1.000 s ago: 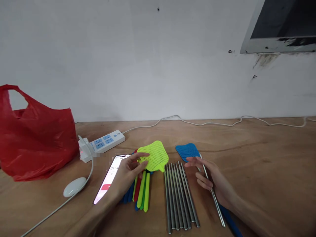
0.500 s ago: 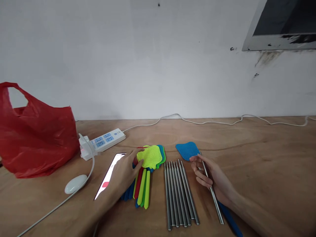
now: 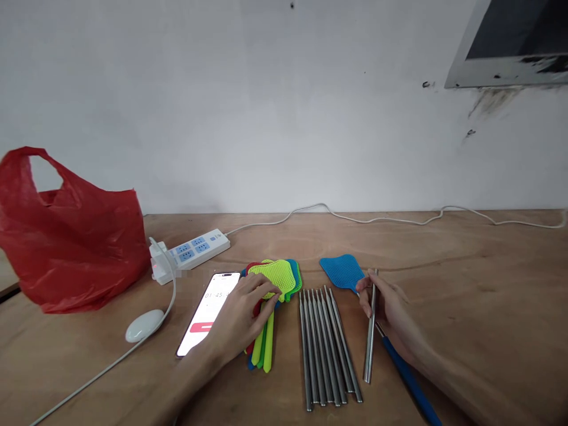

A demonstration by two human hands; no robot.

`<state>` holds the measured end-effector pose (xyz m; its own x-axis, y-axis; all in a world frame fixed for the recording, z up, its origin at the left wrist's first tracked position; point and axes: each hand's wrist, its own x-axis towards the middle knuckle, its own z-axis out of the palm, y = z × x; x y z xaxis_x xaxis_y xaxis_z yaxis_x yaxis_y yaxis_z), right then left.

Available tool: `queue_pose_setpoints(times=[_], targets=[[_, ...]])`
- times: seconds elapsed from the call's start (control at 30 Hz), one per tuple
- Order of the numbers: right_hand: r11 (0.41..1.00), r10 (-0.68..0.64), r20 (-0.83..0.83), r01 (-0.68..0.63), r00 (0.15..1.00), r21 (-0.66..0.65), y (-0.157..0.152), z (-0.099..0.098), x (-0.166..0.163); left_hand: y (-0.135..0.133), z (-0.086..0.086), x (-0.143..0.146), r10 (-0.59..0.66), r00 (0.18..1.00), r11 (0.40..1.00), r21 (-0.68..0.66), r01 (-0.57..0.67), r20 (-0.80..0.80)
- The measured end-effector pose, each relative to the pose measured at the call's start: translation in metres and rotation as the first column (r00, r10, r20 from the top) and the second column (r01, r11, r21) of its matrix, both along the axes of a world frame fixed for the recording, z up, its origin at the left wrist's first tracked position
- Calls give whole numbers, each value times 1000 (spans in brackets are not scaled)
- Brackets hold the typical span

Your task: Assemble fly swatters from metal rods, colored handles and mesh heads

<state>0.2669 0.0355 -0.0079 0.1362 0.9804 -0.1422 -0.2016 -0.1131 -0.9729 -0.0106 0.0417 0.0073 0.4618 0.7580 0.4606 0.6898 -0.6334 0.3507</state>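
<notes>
wall point(image 3: 284, 118): pale, with small dark marks, fills the whole back
table point(image 3: 488, 284): brown wood, meets the wall along the rear edge
red bag point(image 3: 75, 248): crinkled plastic, stands at far left with its handle loop up
dark panel point(image 3: 523, 29): grey-framed, at upper right on the wall, cut off by the picture's edge
blue swatter point(image 3: 341, 271): on the table, mesh head toward the wall, blue handle toward the near edge, its shaft partly hidden by the right hand point(image 3: 397, 313)
row of metal tubes point(image 3: 326, 355): side by side, narrow ends toward the wall, between the swatter pile point(image 3: 281, 275) and the right hand
swatter pile: yellow-green head on top, with red, blue and green ones beneath, handles toward the near edge
left hand point(image 3: 244, 310): over the pile, thumb and fingertips close together at the top head's neck; cannot tell whether they pinch it
right hand: thumb and fingers clamped on the held tube
power strip point(image 3: 202, 247): white with blue sockets, between bag and pile, white cable point(image 3: 322, 205) running along the wall
phone point(image 3: 208, 310): lit screen, partly behind the left hand
held tube point(image 3: 370, 346): metal, slightly tilted, lower end near the row
white oval thing point(image 3: 144, 326): left of the phone, a cord beside it
</notes>
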Motion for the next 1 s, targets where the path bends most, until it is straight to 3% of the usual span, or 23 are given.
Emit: queue_pose_setpoints(times=[0.17, 0.33, 0.43, 0.57, 0.63, 0.77, 0.83, 0.9, 1.0], targets=[[994, 71, 194, -85, 978, 63, 4, 1, 3, -2, 1, 0, -101, 995, 995, 18, 101, -6], [972, 121, 442, -197, 889, 130, 8, -8, 1, -8, 2, 5, -196, 976, 981, -28, 194, -93], [952, 65, 578, -225, 813, 209, 9, -18, 2, -10, 1, 8, -230, 965, 973, -60, 224, -125], [923, -99, 740, -217, 665, 319, 10, -21, 6, -11, 1, 9, -241, 960, 970, -66, 234, -142], [927, -138, 821, -219, 554, 303, 10, -16, 9, -11, 2, 9, -239, 960, 971, -62, 232, -147], [965, -150, 974, -191, 169, 182, 11, -7, 19, -11, 1, 8, -236, 960, 972, -59, 229, -152], [978, -129, 991, -160, 21, 131, 12, -6, 23, -11, 1, 7, -234, 960, 972, -66, 227, -153], [983, -109, 993, -151, -47, 100, 12, -9, 26, -11, 1, 7, -231, 961, 972, -72, 222, -155], [981, -94, 994, -175, -46, 85, 12, -14, 27, -12, 2, 8, -230, 960, 972, -74, 221, -161]])
